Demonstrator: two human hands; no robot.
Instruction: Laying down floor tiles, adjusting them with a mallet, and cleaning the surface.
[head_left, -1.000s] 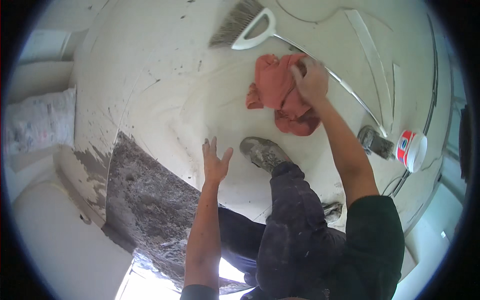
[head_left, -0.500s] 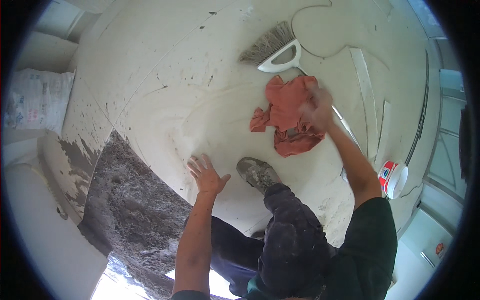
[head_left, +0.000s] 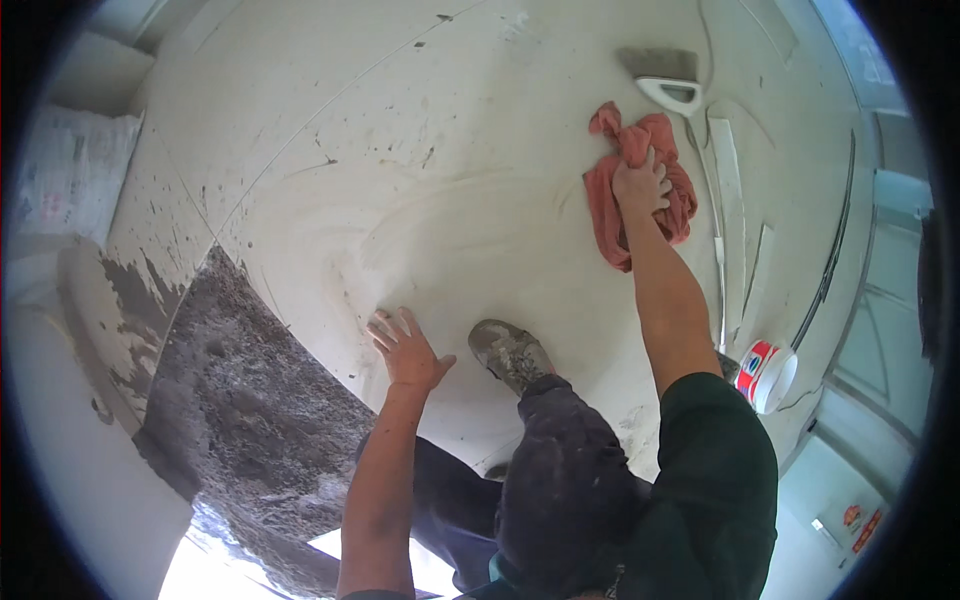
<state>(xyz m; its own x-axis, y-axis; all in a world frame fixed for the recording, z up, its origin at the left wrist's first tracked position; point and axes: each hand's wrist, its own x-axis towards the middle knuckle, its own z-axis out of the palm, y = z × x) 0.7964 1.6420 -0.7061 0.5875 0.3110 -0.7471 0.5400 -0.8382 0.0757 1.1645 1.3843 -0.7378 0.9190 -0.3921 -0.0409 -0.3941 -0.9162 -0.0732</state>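
Note:
A crumpled red cloth (head_left: pixel 604 205) lies on the pale floor at the right of centre. My right hand (head_left: pixel 640 185) is on top of it, fingers curled into the fabric and pressing it down. My left hand (head_left: pixel 406 352) rests on the floor with its fingers spread, holding nothing. Between the two hands, nearer to me, is my dusty shoe (head_left: pixel 508 352). Just beyond the cloth lies a broom (head_left: pixel 668 92) with a white head, its thin handle running back toward me on the right.
Long pale strips (head_left: pixel 730 175) lie right of the broom handle. A red and white bucket (head_left: pixel 766 376) lies tipped near my right elbow. Rough dark ground (head_left: pixel 260 390) borders the pale floor at left. A plastic-wrapped bundle (head_left: pixel 75 175) stands at far left.
The cloth has shifted right and slightly away, and bunched differently. My right hand has gone from its right side onto it. The broom has swung right; my left hand stays put.

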